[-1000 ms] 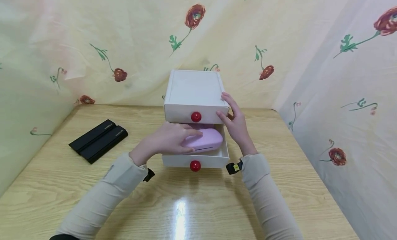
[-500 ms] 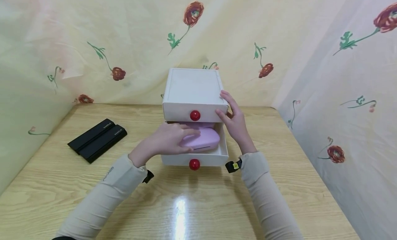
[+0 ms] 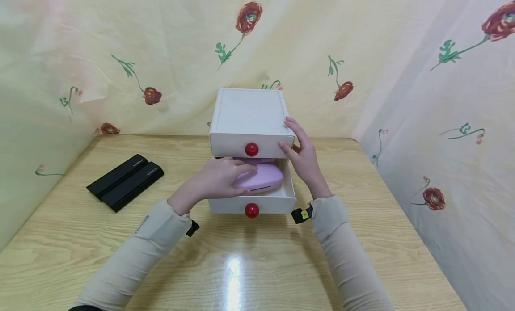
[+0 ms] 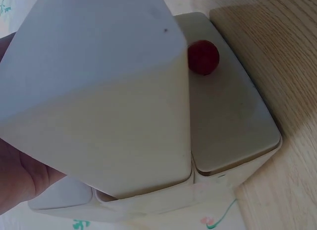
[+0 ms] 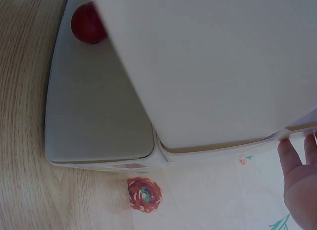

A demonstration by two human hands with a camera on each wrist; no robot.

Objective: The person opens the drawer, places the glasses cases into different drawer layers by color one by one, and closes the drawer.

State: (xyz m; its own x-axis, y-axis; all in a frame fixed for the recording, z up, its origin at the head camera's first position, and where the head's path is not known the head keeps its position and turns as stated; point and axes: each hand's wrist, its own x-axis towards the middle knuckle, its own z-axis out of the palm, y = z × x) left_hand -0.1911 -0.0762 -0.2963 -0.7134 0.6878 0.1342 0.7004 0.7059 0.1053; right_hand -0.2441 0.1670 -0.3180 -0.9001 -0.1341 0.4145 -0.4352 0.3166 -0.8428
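Observation:
A white drawer chest (image 3: 251, 110) with red knobs stands at the back of the table, its middle drawer (image 3: 225, 206) pulled out. In that drawer lies a rounded lilac case (image 3: 263, 177) with a dark seam, and another lilac piece (image 3: 259, 160) shows behind it. My left hand (image 3: 217, 177) reaches in over the drawer's left side and holds the case, fingers on top and thumb at its front. My right hand (image 3: 304, 161) grips the chest's upper right front corner, thumb on the top drawer's face. The drawer wall hides the case in the left wrist view.
Two black flat cases (image 3: 125, 182) with small lettering lie side by side on the wooden table (image 3: 181, 266), to the left. Below the pulled-out drawer, the bottom drawer (image 5: 99, 101) sits closed in the right wrist view. Flowered cloth (image 3: 181, 56) hangs behind and at both sides.
The lilac case, with my left hand on it, has shifted slightly back and to the left inside the drawer. My right hand keeps its hold on the corner.

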